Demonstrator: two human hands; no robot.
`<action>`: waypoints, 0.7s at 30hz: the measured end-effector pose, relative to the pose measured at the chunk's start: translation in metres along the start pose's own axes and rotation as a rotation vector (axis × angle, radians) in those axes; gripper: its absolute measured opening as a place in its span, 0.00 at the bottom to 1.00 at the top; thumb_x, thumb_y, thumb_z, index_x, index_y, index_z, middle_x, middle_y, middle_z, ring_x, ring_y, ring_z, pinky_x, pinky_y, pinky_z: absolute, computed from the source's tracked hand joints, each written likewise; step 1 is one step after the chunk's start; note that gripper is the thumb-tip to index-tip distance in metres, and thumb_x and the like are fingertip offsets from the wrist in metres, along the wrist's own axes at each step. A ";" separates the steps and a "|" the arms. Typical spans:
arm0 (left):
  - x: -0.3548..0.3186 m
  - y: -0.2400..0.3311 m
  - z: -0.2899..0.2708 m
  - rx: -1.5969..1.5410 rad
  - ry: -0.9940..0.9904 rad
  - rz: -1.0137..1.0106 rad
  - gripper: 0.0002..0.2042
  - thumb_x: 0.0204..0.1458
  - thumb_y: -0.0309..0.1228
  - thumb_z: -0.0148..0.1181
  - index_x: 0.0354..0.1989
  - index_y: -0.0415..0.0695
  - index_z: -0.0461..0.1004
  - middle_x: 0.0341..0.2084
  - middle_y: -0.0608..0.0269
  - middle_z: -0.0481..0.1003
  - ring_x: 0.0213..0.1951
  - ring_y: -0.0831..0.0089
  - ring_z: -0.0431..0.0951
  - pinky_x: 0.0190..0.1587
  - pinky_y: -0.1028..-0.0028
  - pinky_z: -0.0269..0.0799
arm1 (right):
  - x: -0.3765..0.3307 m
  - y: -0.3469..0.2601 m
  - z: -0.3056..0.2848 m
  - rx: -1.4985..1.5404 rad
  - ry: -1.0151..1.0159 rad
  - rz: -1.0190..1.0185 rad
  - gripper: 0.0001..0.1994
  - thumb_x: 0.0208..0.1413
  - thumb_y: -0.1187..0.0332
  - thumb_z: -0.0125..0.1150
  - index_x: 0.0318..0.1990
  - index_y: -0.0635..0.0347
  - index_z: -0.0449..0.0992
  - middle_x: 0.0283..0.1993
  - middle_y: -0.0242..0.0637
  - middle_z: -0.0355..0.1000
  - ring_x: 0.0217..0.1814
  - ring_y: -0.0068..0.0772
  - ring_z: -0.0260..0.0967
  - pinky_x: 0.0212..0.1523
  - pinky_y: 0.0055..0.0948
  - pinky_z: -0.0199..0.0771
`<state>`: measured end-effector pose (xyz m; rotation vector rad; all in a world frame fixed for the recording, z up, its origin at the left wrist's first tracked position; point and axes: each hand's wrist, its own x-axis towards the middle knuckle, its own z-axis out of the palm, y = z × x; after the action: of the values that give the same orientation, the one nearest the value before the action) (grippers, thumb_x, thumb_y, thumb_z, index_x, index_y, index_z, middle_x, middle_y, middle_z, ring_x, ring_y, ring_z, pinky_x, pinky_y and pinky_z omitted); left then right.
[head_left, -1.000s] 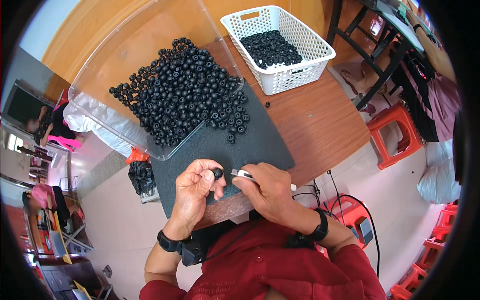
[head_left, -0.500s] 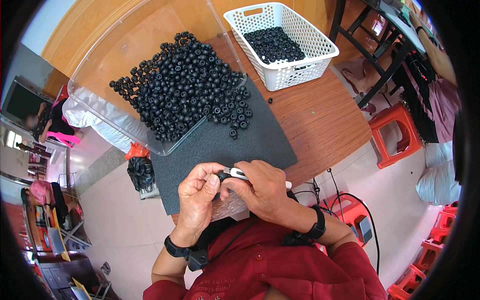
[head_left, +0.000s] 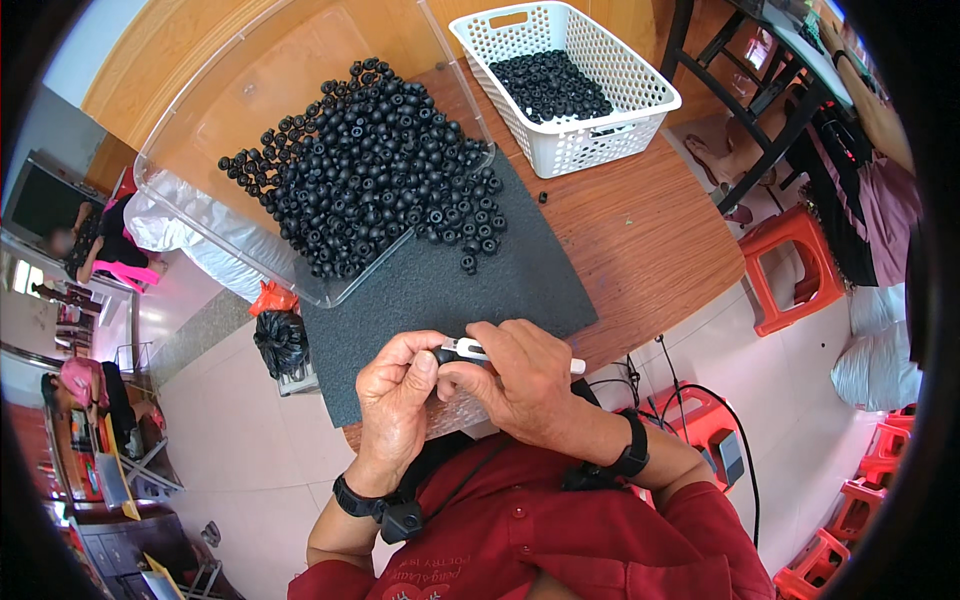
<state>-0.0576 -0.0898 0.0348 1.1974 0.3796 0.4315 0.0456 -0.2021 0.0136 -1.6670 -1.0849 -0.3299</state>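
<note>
My left hand (head_left: 398, 397) pinches a small black rubber ring (head_left: 443, 355) between thumb and fingers at the near edge of the dark grey mat (head_left: 520, 290). My right hand (head_left: 520, 380) grips a small white-handled tool (head_left: 470, 350) whose tip meets the ring. Both hands sit close together just above my chest. A large heap of black rubber rings (head_left: 370, 170) lies in a clear plastic tray (head_left: 200, 215) beyond the mat.
A white perforated basket (head_left: 600, 140) holding more black rings stands at the back right on the wooden table (head_left: 650, 230). One stray ring (head_left: 542, 197) lies beside it. An orange stool (head_left: 800, 260) and cables are on the floor to the right; another person sits far right.
My two hands have drawn nearer to my body and closed together, the tool tip now against the ring in my left fingers. The view has tilted slightly.
</note>
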 end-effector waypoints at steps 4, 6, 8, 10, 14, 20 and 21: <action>-0.001 0.000 0.001 0.002 0.023 -0.006 0.13 0.59 0.32 0.56 0.44 0.33 0.72 0.29 0.63 0.75 0.25 0.81 0.70 0.30 0.82 0.68 | 0.000 -0.001 0.000 -0.015 0.006 -0.023 0.16 0.47 0.60 0.68 0.33 0.65 0.72 0.21 0.36 0.62 0.21 0.36 0.62 0.21 0.33 0.62; -0.001 0.001 0.001 -0.002 0.031 -0.012 0.13 0.59 0.33 0.56 0.43 0.33 0.72 0.29 0.63 0.75 0.25 0.81 0.70 0.30 0.82 0.68 | 0.000 0.000 0.001 -0.011 0.011 -0.027 0.16 0.47 0.61 0.68 0.33 0.64 0.72 0.21 0.36 0.62 0.22 0.36 0.63 0.21 0.33 0.62; -0.001 0.001 0.002 -0.033 0.038 -0.041 0.13 0.59 0.33 0.56 0.43 0.33 0.72 0.29 0.62 0.75 0.25 0.81 0.70 0.30 0.82 0.68 | -0.001 0.000 0.002 -0.017 0.024 -0.042 0.16 0.47 0.61 0.67 0.33 0.64 0.72 0.21 0.36 0.62 0.22 0.36 0.62 0.21 0.33 0.62; -0.001 0.001 0.003 -0.051 0.034 -0.053 0.13 0.59 0.33 0.56 0.43 0.33 0.72 0.29 0.62 0.75 0.25 0.81 0.70 0.29 0.82 0.68 | -0.001 0.000 0.002 -0.017 0.023 -0.042 0.15 0.47 0.61 0.67 0.33 0.64 0.72 0.21 0.36 0.62 0.22 0.36 0.62 0.21 0.33 0.62; -0.002 0.000 0.003 -0.077 0.030 -0.071 0.13 0.60 0.33 0.55 0.42 0.33 0.72 0.28 0.62 0.75 0.25 0.81 0.70 0.29 0.82 0.68 | -0.002 -0.001 0.002 -0.011 0.027 -0.037 0.15 0.48 0.62 0.67 0.33 0.64 0.72 0.21 0.36 0.61 0.22 0.36 0.62 0.21 0.33 0.62; -0.003 -0.001 0.006 -0.091 0.043 -0.047 0.13 0.59 0.33 0.55 0.43 0.33 0.72 0.29 0.62 0.75 0.24 0.81 0.70 0.29 0.81 0.68 | -0.001 0.000 0.002 -0.021 0.043 -0.057 0.14 0.48 0.62 0.66 0.33 0.64 0.72 0.21 0.36 0.61 0.21 0.35 0.61 0.21 0.33 0.62; -0.003 -0.002 0.006 -0.091 0.043 -0.048 0.13 0.59 0.33 0.55 0.43 0.33 0.72 0.29 0.62 0.75 0.24 0.81 0.70 0.29 0.81 0.68 | -0.002 0.000 0.002 -0.021 0.042 -0.056 0.14 0.48 0.62 0.66 0.33 0.64 0.72 0.21 0.36 0.61 0.21 0.35 0.61 0.21 0.33 0.62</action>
<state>-0.0565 -0.0971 0.0348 1.0900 0.4203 0.4293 0.0440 -0.2008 0.0116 -1.6432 -1.1017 -0.4128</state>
